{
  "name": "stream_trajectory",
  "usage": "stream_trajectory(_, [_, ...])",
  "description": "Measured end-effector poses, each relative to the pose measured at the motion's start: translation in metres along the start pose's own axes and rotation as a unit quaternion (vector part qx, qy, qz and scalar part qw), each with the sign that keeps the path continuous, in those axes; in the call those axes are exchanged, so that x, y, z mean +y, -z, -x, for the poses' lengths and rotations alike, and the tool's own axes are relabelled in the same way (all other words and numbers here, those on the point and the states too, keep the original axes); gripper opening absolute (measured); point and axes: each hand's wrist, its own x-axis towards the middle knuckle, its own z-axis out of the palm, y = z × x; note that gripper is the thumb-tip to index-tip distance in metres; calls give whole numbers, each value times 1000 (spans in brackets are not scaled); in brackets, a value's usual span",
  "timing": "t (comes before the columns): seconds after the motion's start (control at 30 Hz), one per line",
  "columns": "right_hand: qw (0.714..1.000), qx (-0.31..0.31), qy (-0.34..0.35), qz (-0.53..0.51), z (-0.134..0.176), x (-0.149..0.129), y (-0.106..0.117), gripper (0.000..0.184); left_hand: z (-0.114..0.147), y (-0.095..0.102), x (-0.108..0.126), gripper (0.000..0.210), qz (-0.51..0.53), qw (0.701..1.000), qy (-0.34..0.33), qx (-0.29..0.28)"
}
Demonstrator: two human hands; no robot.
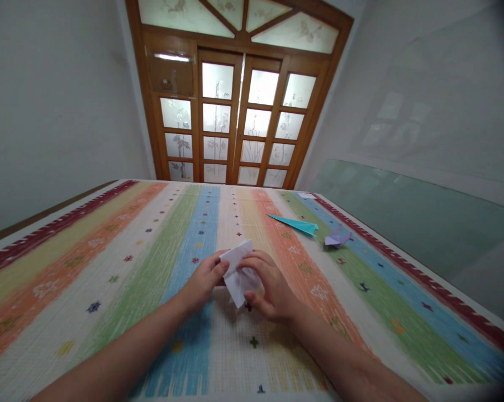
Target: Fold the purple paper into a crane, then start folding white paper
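White paper (235,282) sits between left fingers (218,271) and right fingers (259,261)

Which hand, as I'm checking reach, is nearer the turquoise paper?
Right. The right hand is below and slightly left of the turquoise paper in the picture; the left hand is farther left, holding the white paper.

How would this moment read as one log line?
left hand: holds white paper | right hand: touches it | on striped tablecloth, farther right: turquoise folded paper, purple folded paper
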Motion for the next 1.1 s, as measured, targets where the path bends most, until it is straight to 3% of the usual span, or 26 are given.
stream_trajectory(0.17, [996, -74, 36, 17, -1, 4, 3, 51, -8, 8, -1, 39, 111, 982, 98, 116])
stream_trajectory(0.37, [996, -72, -44, -13, 0, 16, 3, 65, -14, 18, 3, 36, 231, 948, 139, 167])
stream_trajectory(0.63, [959, 3, -219, -182, -2, 24, -21, 42, -16, 22, -1, 43, 279, 931, 182, 153])
stream_trajectory(0.8, [942, 47, -221, -247, -5, 22, -19, 29, -17, 23, -3, 36, 280, 930, 188, 146])
stream_trajectory(0.93, [935, 66, -228, -264, -7, 19, -18, 13, -14, 24, -3, 30, 213, 954, 164, 131])
stream_trajectory(1.1, [884, 89, -292, -353, -5, 20, -21, 31, -10, 24, -4, 28, 81, 985, 133, 68])
